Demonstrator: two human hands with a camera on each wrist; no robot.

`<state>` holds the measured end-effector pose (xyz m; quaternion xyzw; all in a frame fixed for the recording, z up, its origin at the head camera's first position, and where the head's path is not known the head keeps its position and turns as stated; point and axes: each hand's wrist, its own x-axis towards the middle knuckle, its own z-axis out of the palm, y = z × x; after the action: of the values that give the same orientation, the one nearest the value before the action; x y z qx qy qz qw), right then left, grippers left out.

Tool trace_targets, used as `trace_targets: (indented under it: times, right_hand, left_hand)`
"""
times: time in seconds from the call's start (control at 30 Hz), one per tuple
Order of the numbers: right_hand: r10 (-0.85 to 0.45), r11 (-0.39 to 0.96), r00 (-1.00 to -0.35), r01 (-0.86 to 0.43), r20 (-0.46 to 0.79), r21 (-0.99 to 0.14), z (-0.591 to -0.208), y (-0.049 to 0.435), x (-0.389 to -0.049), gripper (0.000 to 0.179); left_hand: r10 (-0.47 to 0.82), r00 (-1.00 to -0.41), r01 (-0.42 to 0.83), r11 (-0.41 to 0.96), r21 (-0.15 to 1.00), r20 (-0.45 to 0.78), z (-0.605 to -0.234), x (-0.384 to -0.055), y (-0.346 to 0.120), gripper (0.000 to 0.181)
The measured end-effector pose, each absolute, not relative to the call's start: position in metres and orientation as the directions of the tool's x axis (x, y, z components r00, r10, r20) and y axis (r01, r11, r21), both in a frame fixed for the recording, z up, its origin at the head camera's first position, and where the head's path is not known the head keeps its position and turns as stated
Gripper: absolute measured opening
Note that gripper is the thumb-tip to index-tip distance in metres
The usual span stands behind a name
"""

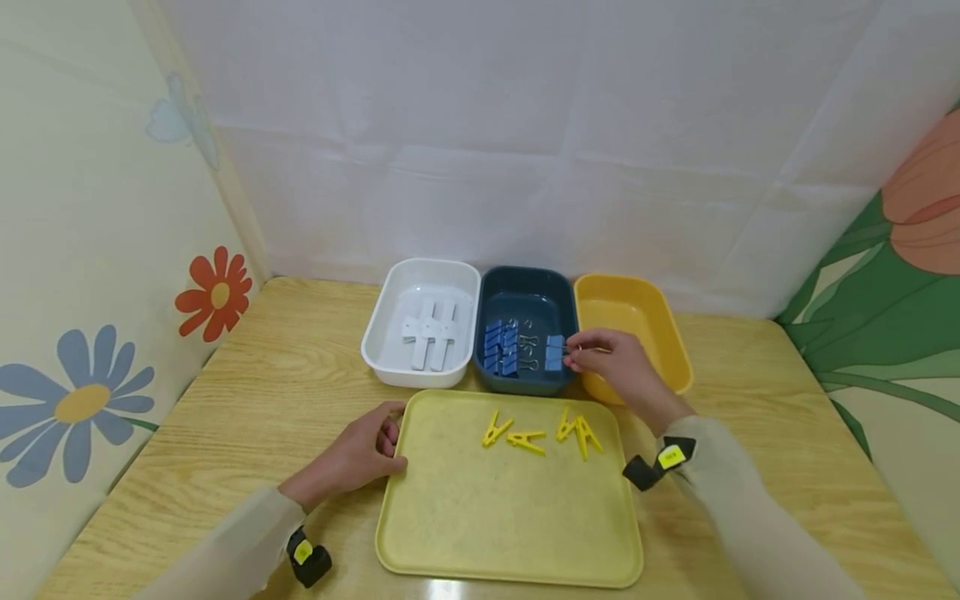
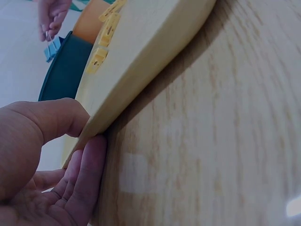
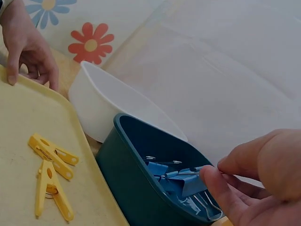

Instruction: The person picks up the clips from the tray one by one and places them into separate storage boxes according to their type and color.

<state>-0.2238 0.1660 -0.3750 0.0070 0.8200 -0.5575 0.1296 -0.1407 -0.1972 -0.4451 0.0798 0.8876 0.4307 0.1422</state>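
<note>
Over the dark teal bin (image 1: 528,279), my right hand (image 1: 618,362) pinches a blue binder clip (image 1: 555,352) by its wire handles. In the right wrist view the held binder clip (image 3: 190,182) overlaps the other blue binder clips (image 1: 501,346) inside that bin. My left hand (image 1: 367,450) grips the left rim of the yellow tray (image 1: 510,517). Its thumb (image 2: 61,115) lies on the rim and its fingers (image 2: 91,160) curl against the side and underneath. Several yellow clothespins (image 1: 527,442) lie on the far half of the tray.
A white bin (image 1: 382,333) with several white clips (image 1: 429,337) stands left of the teal bin. To the right is a yellow-orange bin (image 1: 660,317), partly behind my right hand. The wooden table (image 1: 307,350) meets a pale cloth backdrop (image 1: 450,150) behind the bins.
</note>
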Motion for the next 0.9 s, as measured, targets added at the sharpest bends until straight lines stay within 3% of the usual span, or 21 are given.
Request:
trace_targets:
  times: [0.3,0.9]
  right_hand:
    - [-0.093,0.427,-0.96,0.202,-0.265,-0.881,-0.375,0.156,-0.24,0.025]
    - [-0.079,0.494,-0.973,0.151,-0.217,-0.856,-0.384,0.135,-0.266,0.027]
  left_hand:
    - [0.281,-0.945,0.042,0.605,0.795,-0.164,-0.445,-0.14,-0.198,0.069]
    - [0.286,-0.945,0.05,0.607,0.793,-0.159,-0.445,-0.14,-0.198,0.07]
